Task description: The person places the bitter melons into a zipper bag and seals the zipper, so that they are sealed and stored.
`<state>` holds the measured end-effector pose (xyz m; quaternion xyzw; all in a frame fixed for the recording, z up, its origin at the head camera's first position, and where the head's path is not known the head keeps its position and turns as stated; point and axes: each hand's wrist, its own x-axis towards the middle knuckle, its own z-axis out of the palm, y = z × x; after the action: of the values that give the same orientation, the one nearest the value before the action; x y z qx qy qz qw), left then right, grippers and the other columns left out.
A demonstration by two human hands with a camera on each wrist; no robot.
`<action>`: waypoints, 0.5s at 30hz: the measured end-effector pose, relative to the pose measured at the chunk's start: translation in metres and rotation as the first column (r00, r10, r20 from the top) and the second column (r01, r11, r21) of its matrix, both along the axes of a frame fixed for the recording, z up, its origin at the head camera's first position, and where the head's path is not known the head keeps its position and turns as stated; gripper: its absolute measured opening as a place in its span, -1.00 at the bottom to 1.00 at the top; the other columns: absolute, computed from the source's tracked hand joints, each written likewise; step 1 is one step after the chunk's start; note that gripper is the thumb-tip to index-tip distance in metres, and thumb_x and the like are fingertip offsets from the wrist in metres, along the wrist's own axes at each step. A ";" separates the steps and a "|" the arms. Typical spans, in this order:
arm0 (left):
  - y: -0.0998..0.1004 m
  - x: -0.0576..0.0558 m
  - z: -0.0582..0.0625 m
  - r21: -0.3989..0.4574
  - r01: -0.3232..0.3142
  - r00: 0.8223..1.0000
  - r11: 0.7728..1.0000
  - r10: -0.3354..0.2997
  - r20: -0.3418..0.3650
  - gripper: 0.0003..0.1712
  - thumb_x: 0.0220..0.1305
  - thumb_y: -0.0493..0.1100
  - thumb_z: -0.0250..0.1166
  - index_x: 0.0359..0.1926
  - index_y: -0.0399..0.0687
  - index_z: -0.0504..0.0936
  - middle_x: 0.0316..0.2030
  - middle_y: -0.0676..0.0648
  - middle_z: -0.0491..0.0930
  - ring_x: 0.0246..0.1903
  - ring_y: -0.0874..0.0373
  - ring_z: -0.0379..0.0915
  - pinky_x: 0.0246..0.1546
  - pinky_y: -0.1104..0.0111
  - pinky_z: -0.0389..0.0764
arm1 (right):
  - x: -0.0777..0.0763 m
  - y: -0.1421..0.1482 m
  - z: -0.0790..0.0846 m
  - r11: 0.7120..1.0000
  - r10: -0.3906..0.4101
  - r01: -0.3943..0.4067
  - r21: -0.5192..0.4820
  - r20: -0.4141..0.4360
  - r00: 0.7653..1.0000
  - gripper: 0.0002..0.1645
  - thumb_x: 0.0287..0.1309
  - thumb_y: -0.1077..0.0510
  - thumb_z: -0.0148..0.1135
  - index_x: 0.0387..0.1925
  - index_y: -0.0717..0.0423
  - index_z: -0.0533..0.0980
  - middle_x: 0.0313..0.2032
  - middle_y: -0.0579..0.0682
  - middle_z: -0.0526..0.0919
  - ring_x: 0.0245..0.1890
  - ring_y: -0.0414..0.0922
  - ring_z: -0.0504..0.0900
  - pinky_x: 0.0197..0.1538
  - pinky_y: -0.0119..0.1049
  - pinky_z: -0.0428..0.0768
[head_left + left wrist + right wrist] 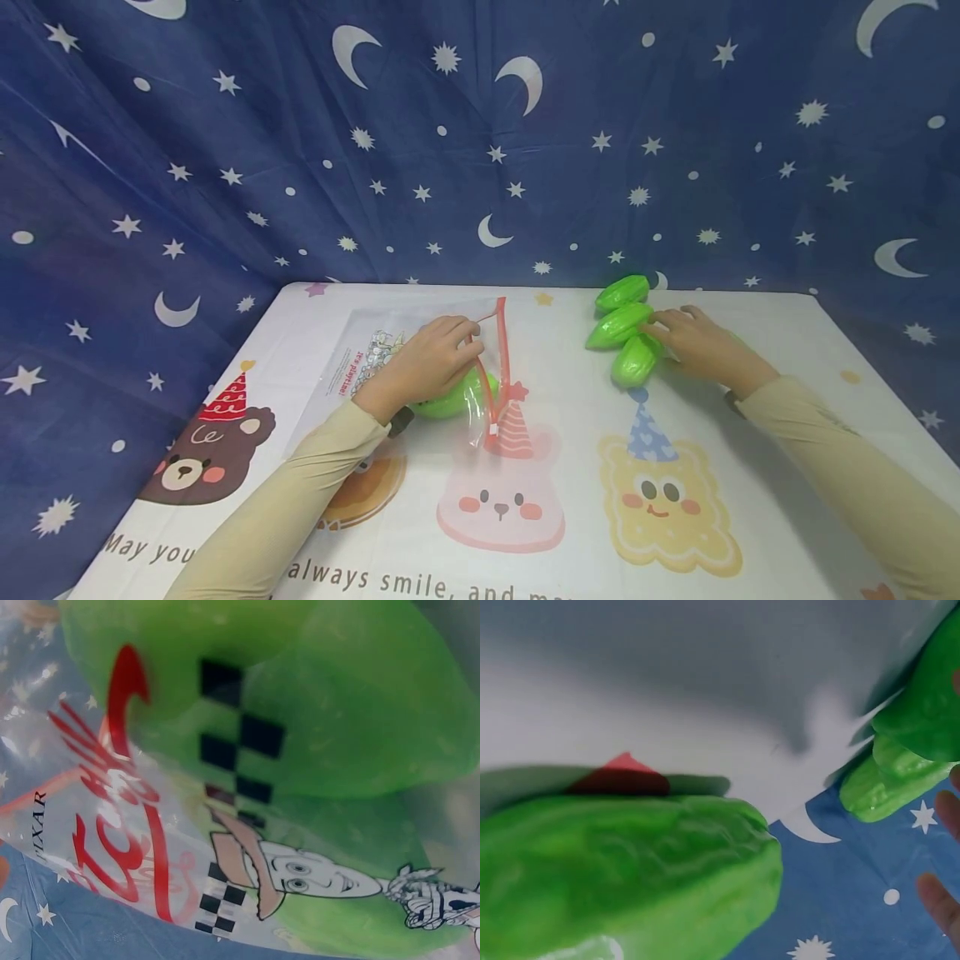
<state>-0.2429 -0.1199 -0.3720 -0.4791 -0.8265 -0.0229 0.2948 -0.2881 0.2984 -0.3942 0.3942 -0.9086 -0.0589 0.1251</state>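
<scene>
My left hand [431, 362] pinches the red-trimmed upper edge of a clear zip bag [504, 358], holding its mouth apart. Inside the bag lies green fruit [450, 402], seen close through the printed plastic in the left wrist view, where the left fingers are out of sight. My right hand [697, 346] is at a group of green ridged fruits, like star fruit [621, 325], its thumb side touching or very near them. The right wrist view has loosely spread fingers [939, 904] at the right edge, beside a fruit [922, 705]. Another fruit [630, 877] looms large there.
A white cloth [570, 517] with printed cartoon figures and lettering covers the table. Behind and to the left hangs a blue curtain [420, 125] with moons and stars. The bag's printed part [352, 358] spreads flat left of my left hand.
</scene>
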 end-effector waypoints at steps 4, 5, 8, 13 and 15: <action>0.000 0.000 -0.001 0.007 0.003 1.000 1.000 -0.003 -0.001 -0.94 0.17 -0.25 0.21 -0.31 -0.11 0.51 -0.19 -0.12 0.55 -0.13 0.00 0.48 0.01 0.22 0.52 | -0.002 0.000 -0.004 1.000 0.003 -0.003 -0.011 -0.014 1.000 -0.36 -0.23 0.28 0.46 0.01 0.24 0.47 -0.03 0.29 0.56 0.01 0.21 0.53 0.06 0.22 0.43; 0.000 0.000 -0.001 0.007 0.002 1.000 1.000 -0.002 0.001 -0.94 0.18 -0.24 0.20 -0.31 -0.11 0.51 -0.19 -0.11 0.55 -0.12 0.00 0.48 0.01 0.22 0.52 | -0.003 0.001 -0.006 1.000 0.008 -0.008 -0.018 -0.023 1.000 -0.37 -0.23 0.29 0.46 0.00 0.24 0.47 -0.04 0.28 0.57 -0.01 0.22 0.54 0.05 0.21 0.44; 0.000 0.000 -0.001 0.007 -0.002 1.000 1.000 0.002 0.005 -0.95 0.20 -0.24 0.19 -0.31 -0.10 0.51 -0.18 -0.11 0.55 -0.12 0.01 0.48 0.02 0.22 0.52 | -0.004 0.001 -0.009 0.999 0.014 -0.016 -0.039 -0.038 0.999 -0.40 -0.22 0.32 0.43 -0.02 0.24 0.48 -0.07 0.28 0.59 -0.06 0.22 0.56 0.02 0.19 0.45; 0.000 0.000 -0.002 0.011 -0.003 1.000 1.000 0.003 0.004 -0.95 0.20 -0.24 0.19 -0.31 -0.10 0.50 -0.18 -0.11 0.55 -0.12 0.00 0.47 0.03 0.22 0.52 | -0.004 0.001 -0.009 0.999 0.003 -0.004 -0.053 -0.021 1.000 -0.44 -0.19 0.32 0.42 -0.03 0.25 0.49 -0.08 0.26 0.59 -0.05 0.21 0.56 0.03 0.18 0.45; 0.000 0.000 -0.001 0.011 -0.002 1.000 1.000 0.002 0.005 -0.96 0.20 -0.23 0.19 -0.31 -0.10 0.50 -0.18 -0.11 0.55 -0.12 0.00 0.47 0.03 0.22 0.51 | -0.003 0.001 -0.008 0.998 0.003 -0.004 -0.060 -0.014 1.000 -0.44 -0.19 0.33 0.42 -0.03 0.26 0.49 -0.08 0.25 0.60 -0.04 0.20 0.56 0.04 0.19 0.45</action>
<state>-0.2427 -0.1203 -0.3733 -0.4764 -0.8276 -0.0282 0.2954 -0.2909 0.2993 -0.4023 0.3915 -0.9083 -0.0342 0.1433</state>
